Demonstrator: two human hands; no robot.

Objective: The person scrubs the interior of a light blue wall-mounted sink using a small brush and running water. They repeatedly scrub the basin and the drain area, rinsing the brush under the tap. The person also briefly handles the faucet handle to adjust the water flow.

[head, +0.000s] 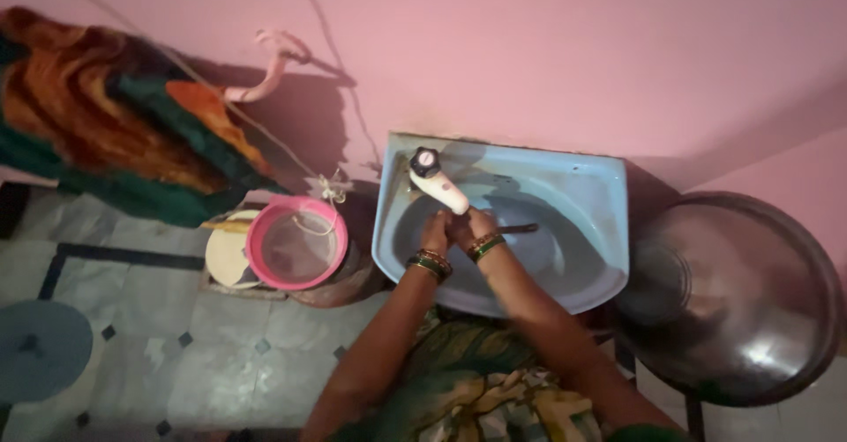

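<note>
My left hand (436, 230) and my right hand (466, 227) are pressed together over the bowl of a light blue wall sink (582, 197), right below its white tap (438, 183) with a dark round knob. The fingers are clasped against each other and nothing shows between them. Green and gold bangles ring both wrists. A thin dark object (519, 228) lies in the basin just right of my hands.
A pink sieve (296, 242) rests on a round pot left of the sink. A large steel vessel (730, 295) stands at the right. An orange and green cloth (115, 120) hangs on a line at the upper left. The floor is tiled.
</note>
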